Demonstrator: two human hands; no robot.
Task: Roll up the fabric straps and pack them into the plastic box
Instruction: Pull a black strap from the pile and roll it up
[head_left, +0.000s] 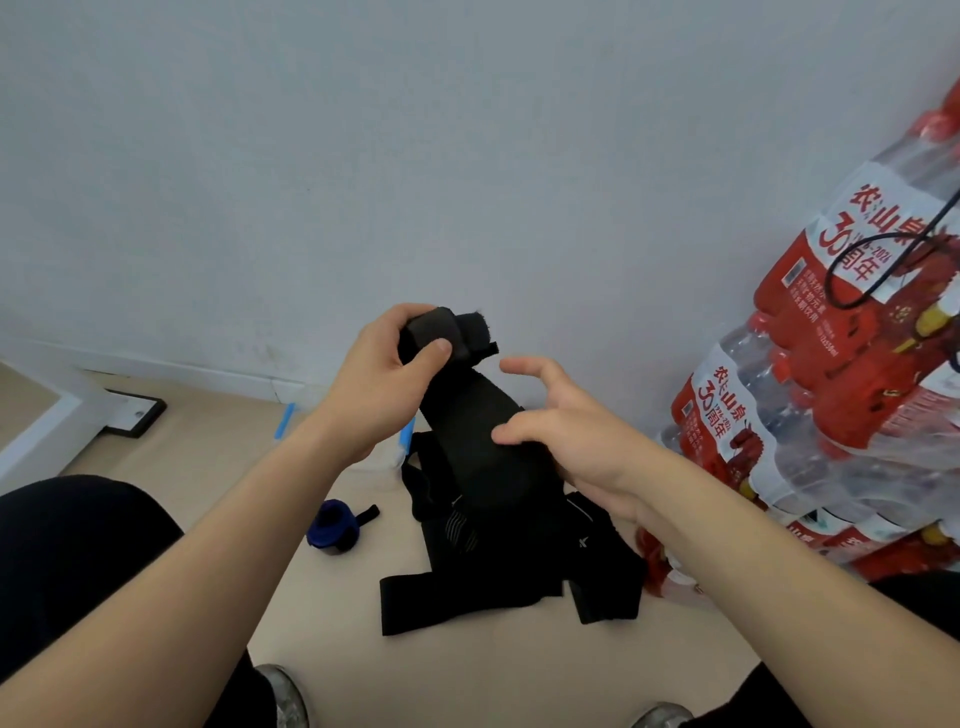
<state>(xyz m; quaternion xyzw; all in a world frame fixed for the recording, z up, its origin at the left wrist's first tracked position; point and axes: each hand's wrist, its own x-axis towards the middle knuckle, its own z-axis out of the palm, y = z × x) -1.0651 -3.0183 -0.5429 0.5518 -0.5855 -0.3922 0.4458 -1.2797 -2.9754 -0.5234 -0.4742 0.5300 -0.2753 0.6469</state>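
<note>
Left hand grips the black strap by its rolled end; right hand rests loose-fingered on it. At the right, bottle packs read "农夫山泉 30周年".

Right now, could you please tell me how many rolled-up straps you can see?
2. A blue roll lies on the floor left of the black pile; a black roll, only partly wound, is gripped in the left hand. Others may hide under the pile.

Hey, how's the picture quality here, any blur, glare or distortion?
Head view: wide-angle bending tilts the bottle packs at the right edge; soft even light, no hard shadows; the black strap is nearly featureless; left hand and right hand slightly soft.
</note>
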